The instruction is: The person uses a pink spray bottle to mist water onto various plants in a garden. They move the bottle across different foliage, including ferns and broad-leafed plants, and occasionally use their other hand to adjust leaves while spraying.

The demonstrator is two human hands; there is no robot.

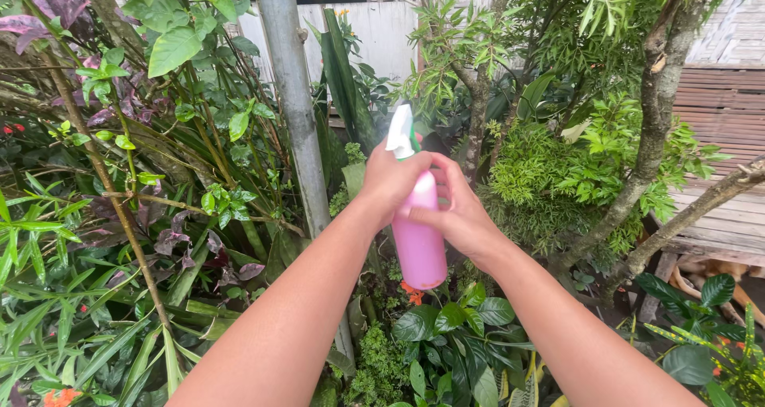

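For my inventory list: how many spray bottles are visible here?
1: a pink spray bottle in the middle, gripped by the left hand and right hand. Dense foliage may hide others.

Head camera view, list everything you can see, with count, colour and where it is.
spray bottle: one, pink body with white and green trigger head, centre, held upright in both hands
metal pole: one, grey, upright just left of the bottle
tree trunks: two visible, grey-brown, right side
leafy plants: many, green with some purple leaves, all around
small flowers: a few, orange-red, below the bottle
wooden wall: one, brownish slats, far right
left hand: one, wrapped round the bottle's neck
right hand: one, grip on the bottle's upper body
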